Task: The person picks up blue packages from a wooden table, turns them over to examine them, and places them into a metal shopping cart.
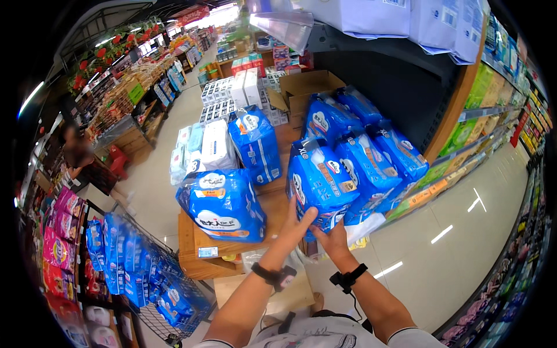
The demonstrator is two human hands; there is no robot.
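Both of my hands are on the near end of a blue diaper pack [319, 174], which stands at the front of a group of like packs. My left hand [300, 219] presses its lower left side, thumb stretched over the front face; some of its fingers are hidden. My right hand [333, 239] holds the bottom edge close by, its fingers partly under the pack. Right behind and beside it are another blue pack [366, 162] and one more [401, 152]. To the left, a separate blue pack [223, 206] lies on the wooden display table [191, 240].
An upright blue pack [255, 145], white packs [217, 148] and an open cardboard box [310, 84] share the display. A wire cart [174, 310] with several blue packs stands lower left. Shelves [464, 127] rise at right. Another person [78, 153] is at far left.
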